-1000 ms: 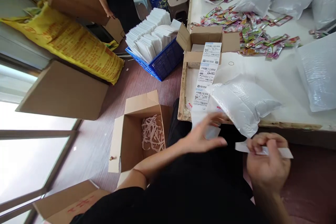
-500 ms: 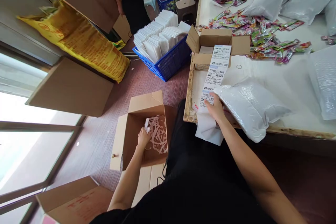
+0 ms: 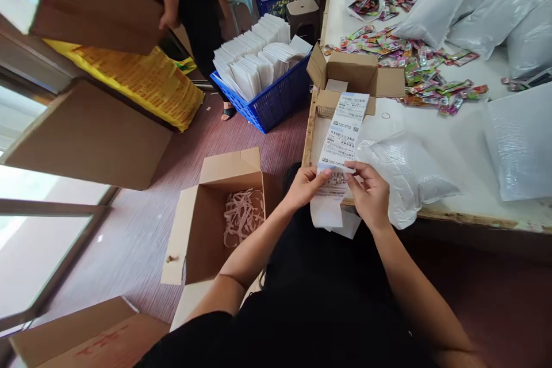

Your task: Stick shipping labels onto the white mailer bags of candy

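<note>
A strip of printed shipping labels [image 3: 345, 126] runs out of a small open cardboard box [image 3: 353, 63] and over the table's near edge. My left hand [image 3: 306, 185] is closed on the strip's left side, thumb on top. At its right side, my right hand [image 3: 366, 190] pinches the edge of a label, where a narrow white piece lifts between thumb and forefinger. Just right of my right hand lies a stuffed white plastic parcel bag [image 3: 409, 167]. Below left, an open carton [image 3: 207, 230] on the floor holds curled paper strips [image 3: 244, 215].
A blue basket [image 3: 280, 100] of white envelopes stands on the floor. Colourful small sachets [image 3: 457, 89] and more white bags [image 3: 440, 6] cover the table's far part. At the upper left, another person [image 3: 190, 6] stands with a hand at a large carton [image 3: 99, 6].
My left hand has come up from the floor carton to the label strip; the white scrap it held is gone from it. My right hand has shifted slightly right and down on the strip.
</note>
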The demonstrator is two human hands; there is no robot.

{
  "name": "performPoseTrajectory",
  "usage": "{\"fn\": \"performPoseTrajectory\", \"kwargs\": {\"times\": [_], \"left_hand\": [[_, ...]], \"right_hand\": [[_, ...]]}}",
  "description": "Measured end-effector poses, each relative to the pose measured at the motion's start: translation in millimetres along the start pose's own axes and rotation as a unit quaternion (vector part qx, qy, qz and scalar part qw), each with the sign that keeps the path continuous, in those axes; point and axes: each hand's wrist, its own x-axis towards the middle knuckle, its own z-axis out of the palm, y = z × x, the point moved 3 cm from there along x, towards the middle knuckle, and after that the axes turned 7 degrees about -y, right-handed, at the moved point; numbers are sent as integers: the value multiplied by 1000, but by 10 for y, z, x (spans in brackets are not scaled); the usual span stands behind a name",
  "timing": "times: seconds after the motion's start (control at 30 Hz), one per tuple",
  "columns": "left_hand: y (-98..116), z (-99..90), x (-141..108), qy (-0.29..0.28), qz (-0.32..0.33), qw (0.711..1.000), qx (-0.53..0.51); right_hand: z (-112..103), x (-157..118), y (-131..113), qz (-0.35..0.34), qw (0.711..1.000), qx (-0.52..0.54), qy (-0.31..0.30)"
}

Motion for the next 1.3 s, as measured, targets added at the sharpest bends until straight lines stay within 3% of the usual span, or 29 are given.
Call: {"fn": "performPoseTrajectory", "kwargs": {"times": [0.1, 0.17, 0.23, 0.33, 0.4, 0.47, 0.53, 0.6, 0.67, 0.7, 0.73, 0.83, 0.97, 1.07, 1.17, 1.23, 1.3], "left_hand": [[-44, 248, 124, -95, -144, 973, -154], [-85, 351, 167, -118, -208, 946, -220], [-117, 438, 213, -114, -227, 930, -264], [-170, 498, 308, -66, -217, 923, -312], [-214, 429, 378, 17, -189, 930, -316], [-259, 299, 420, 93, -160, 936, -301], [-307, 179, 422, 121, -149, 940, -282], [-356, 111, 384, 103, -159, 946, -264], [-403, 98, 320, 64, -183, 949, -247], [-422, 104, 285, 46, -193, 950, -241], [-436, 110, 252, 34, -198, 951, -235], [-458, 114, 183, 25, -194, 955, -224], [-475, 99, 160, 23, -187, 959, -212], [-487, 99, 175, 24, -188, 960, -205], [-501, 103, 200, 23, -191, 963, -188], [-512, 102, 220, 19, -193, 965, -175], [-527, 91, 240, 21, -193, 967, -167]], "right_hand": [[-189, -170, -160, -42, 994, -89, -40], [-228, -261, -200, -83, 986, -124, -78], [-257, -333, -236, -114, 977, -157, -88], [-416, -405, -415, -117, 966, -219, -67], [-641, -402, -640, -118, 971, -199, -61], [-977, -312, -859, -138, 982, -130, 16], [-1325, -123, -923, -163, 970, -90, 154], [-1504, 164, -740, -149, 956, -137, 212], [-1431, 496, -325, -58, 966, -240, 80], [-1334, 611, -91, -25, 957, -290, 0], [-1248, 675, 115, -13, 951, -310, -21], [-959, 603, 499, -45, 908, -413, -55], [-785, 248, 634, -108, 855, -486, -144], [-1071, 203, 774, -39, 858, -500, -113], [-1577, 317, 1026, 147, 872, -466, -19], [-1818, 350, 1160, 267, 888, -372, 35], [-1889, 310, 1190, 316, 921, -213, 79]]}}
